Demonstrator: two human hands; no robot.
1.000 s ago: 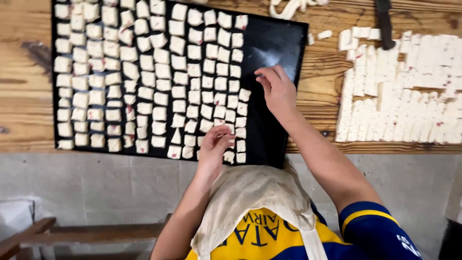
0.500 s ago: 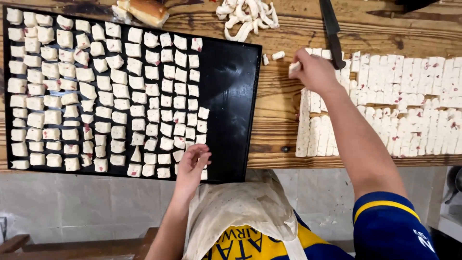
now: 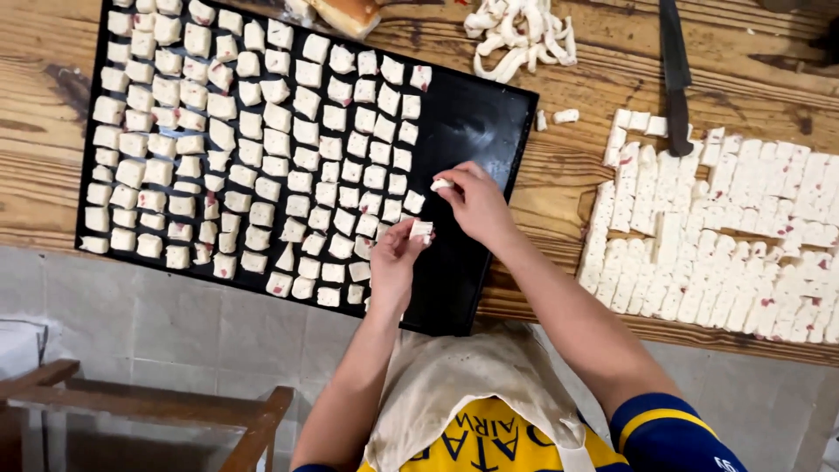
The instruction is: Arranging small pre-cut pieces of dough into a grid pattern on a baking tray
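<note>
Right hand [image 3: 479, 203] pinching small white cube [image 3: 441, 184] between thumb and fingertips, hovering over bare right strip of black tray [image 3: 476, 131]. Left hand [image 3: 398, 262] gripping second white piece [image 3: 421, 231] at fingertips, just beside right hand. Pieces looking light, soft, likely crumbly; gentle side pinch suiting them best. Rows of placed cubes [image 3: 253, 140] filling tray's left. Cut slab [image 3: 725, 236] lying on wooden table [image 3: 577, 166], knife [image 3: 675, 70] beyond.

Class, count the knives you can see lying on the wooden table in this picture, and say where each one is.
1. A dark-handled knife lies on the wooden table at the top right, its blade tip beside the cut white blocks. Others may lie outside the picture.
</note>
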